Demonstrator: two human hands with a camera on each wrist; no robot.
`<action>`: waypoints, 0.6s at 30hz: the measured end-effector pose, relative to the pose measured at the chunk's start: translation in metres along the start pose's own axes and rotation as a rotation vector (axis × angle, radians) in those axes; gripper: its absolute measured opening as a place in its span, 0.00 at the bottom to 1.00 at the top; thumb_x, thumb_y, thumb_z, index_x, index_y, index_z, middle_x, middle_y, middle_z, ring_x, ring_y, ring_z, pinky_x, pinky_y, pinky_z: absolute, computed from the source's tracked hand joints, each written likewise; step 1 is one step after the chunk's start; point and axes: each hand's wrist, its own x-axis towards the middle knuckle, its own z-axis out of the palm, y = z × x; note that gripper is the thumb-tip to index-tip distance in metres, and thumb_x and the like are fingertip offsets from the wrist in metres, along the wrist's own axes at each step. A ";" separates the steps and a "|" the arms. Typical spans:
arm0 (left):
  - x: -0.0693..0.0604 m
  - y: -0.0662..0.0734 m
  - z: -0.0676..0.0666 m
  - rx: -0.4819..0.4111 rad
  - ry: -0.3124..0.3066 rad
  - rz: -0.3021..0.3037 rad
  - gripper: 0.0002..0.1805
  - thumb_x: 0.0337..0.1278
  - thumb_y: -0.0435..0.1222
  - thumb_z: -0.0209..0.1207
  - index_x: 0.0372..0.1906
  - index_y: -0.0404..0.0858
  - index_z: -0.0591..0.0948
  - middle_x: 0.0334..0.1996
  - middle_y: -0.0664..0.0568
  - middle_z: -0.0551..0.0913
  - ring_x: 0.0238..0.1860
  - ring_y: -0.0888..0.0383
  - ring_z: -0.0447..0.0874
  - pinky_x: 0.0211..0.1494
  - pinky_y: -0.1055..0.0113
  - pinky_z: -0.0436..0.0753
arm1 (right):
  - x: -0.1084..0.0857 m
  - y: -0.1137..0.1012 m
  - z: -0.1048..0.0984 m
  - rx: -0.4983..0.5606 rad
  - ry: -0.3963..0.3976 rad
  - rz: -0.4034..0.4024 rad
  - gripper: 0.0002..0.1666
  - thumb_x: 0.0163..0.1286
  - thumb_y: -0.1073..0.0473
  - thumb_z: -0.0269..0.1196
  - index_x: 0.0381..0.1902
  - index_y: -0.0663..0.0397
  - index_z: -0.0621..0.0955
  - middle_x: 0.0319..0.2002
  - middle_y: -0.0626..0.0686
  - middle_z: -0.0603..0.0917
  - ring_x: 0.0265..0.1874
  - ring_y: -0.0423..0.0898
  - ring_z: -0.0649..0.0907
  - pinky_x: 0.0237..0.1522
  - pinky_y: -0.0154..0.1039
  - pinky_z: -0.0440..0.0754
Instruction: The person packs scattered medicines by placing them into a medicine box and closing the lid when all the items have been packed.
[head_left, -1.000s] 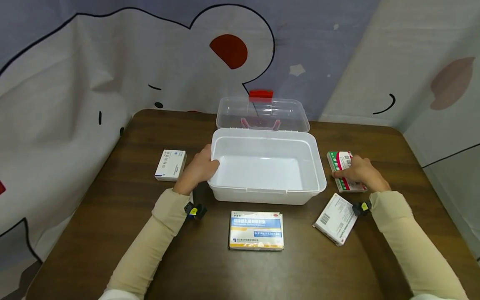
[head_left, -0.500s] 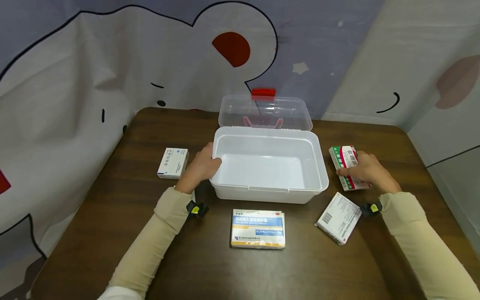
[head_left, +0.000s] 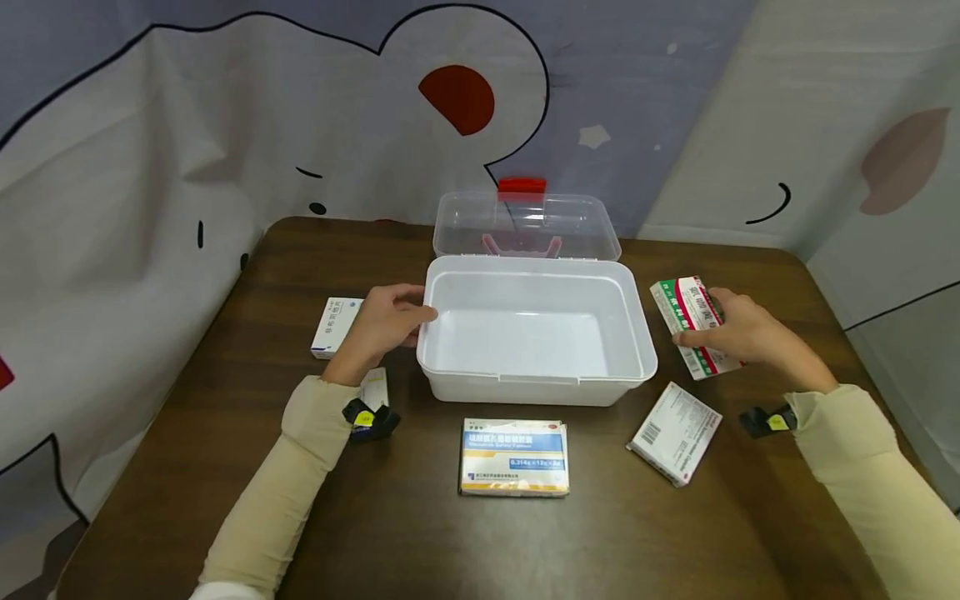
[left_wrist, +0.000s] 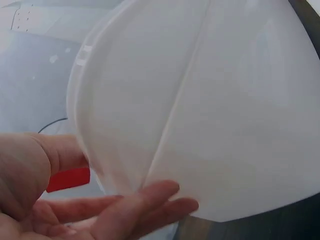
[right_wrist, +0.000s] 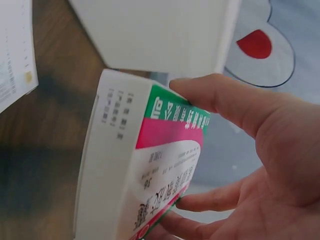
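A white plastic storage box [head_left: 536, 390] stands with its clear lid [head_left: 585, 225] swung back. My left hand [head_left: 382, 321] is at its left rim, the thumb over the edge and the fingers along the outer wall, as the left wrist view also shows. My right hand [head_left: 750, 337] holds a green, red and white medicine box [head_left: 678, 312] to the right of the storage box, thumb on one edge and fingers on the other. That medicine box [right_wrist: 165, 145] is tilted in the right wrist view, its far side hidden.
A blue and yellow medicine box [head_left: 514, 458] lies in front of the storage box. A white one with a barcode [head_left: 677, 433] lies at front right. Left of the storage box are another white carton [head_left: 330, 327] and a small box [head_left: 375, 387] partly behind my left wrist.
My right hand has tilted and raised the green and red medicine box, the wrist swinging right. My left hand has shifted slightly left at the rim, its fingers straighter. The storage box stays put.
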 end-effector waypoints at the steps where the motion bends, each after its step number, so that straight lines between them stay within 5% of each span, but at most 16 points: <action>1: 0.000 0.000 -0.001 -0.037 -0.015 -0.006 0.27 0.54 0.36 0.58 0.61 0.34 0.69 0.45 0.39 0.81 0.35 0.51 0.84 0.34 0.62 0.83 | -0.002 -0.002 -0.002 0.004 -0.004 -0.006 0.60 0.53 0.38 0.65 0.65 0.75 0.51 0.39 0.66 0.77 0.31 0.51 0.79 0.28 0.42 0.78; 12: 0.004 -0.008 0.004 0.033 0.081 0.082 0.25 0.49 0.34 0.58 0.57 0.34 0.75 0.36 0.43 0.83 0.29 0.53 0.82 0.27 0.66 0.82 | -0.020 -0.033 -0.029 0.042 0.028 -0.107 0.55 0.53 0.42 0.67 0.67 0.64 0.54 0.47 0.65 0.75 0.37 0.51 0.79 0.30 0.39 0.78; 18: 0.004 -0.014 0.002 -0.039 0.071 0.056 0.26 0.50 0.35 0.58 0.58 0.36 0.75 0.39 0.42 0.82 0.30 0.55 0.82 0.28 0.66 0.83 | -0.018 -0.061 -0.039 0.016 0.025 -0.243 0.54 0.52 0.48 0.69 0.69 0.59 0.54 0.50 0.59 0.74 0.39 0.49 0.78 0.31 0.35 0.76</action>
